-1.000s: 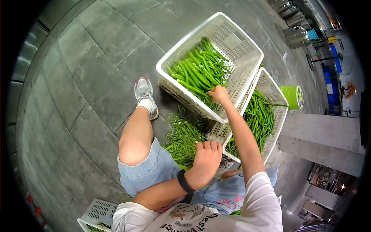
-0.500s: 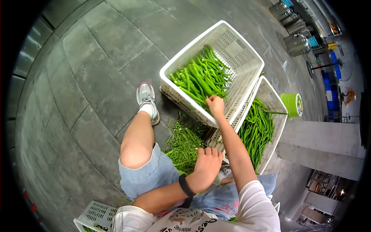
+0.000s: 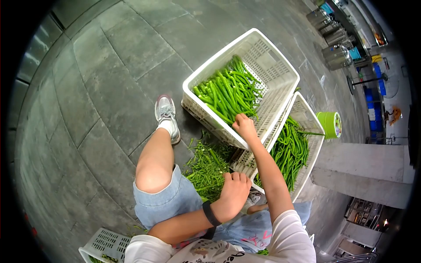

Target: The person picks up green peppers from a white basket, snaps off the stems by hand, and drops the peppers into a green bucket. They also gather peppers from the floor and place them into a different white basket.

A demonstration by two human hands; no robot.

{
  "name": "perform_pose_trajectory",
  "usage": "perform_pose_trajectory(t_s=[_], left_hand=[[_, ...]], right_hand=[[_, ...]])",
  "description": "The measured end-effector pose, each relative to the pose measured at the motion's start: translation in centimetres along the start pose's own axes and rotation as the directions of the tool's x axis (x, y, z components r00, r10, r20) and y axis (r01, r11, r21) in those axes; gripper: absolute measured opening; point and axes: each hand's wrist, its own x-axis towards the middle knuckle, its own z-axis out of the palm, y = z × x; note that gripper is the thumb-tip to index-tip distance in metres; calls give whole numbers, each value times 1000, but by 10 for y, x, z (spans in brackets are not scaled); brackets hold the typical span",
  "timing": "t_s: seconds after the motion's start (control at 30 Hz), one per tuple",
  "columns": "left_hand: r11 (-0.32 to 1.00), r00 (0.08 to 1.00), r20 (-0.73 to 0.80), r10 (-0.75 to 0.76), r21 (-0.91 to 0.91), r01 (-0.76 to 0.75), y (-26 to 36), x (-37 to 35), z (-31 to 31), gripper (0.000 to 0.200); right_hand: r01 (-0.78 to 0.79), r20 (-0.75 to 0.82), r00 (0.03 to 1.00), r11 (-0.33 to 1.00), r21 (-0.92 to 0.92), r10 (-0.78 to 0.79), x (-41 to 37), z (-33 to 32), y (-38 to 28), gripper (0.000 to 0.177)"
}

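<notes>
Long green chili peppers (image 3: pixel 226 94) lie heaped in a white plastic crate (image 3: pixel 280 65). My right hand (image 3: pixel 245 126) is inside this crate by its near wall, at the edge of the heap, fingers curled; what they grip, if anything, is hidden. Lower down, my left hand (image 3: pixel 233 193) is bent over with curled fingers, and its palm side is out of sight. Just beyond its knuckles a pile of green stems and trimmings (image 3: pixel 208 168) covers the floor between my leg and the crates.
A second white crate (image 3: pixel 316 125) with more green peppers (image 3: pixel 291 149) stands to the right. A lime-green bucket (image 3: pixel 329 125) is beyond it. At the lower left is another crate (image 3: pixel 105 241). Metal pots (image 3: pixel 337 57) stand far right, near a concrete ledge (image 3: pixel 364 166).
My right hand has shifted slightly towards me along the crate's near wall. The left hand stays nearly in place, and the camera view has tilted a little.
</notes>
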Motion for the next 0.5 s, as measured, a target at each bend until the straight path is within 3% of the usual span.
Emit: perform_pose_trajectory(t_s=[0.1,0.23,0.27,0.4,0.5], left_hand=[[1000,1000,-9,4,-11,-5,1,-1,4,31],[1000,1000,22,16,8,-16,1,-1,1,33],[1000,999,34,16,6,-16,1,-1,-1,33],[999,998,58,35,6,-36,2,-3,-1,34],[998,993,98,58,-18,-57,1,-3,-2,36]], right_hand=[[-49,-12,999,996,72,50,-4,3,7,10],[-324,56,944,882,342,325,-8,4,19,12],[-333,43,939,869,368,341,-9,5,21,12],[-381,114,921,799,466,373,-15,-6,7,13],[-194,80,981,929,315,177,-16,-7,4,12]])
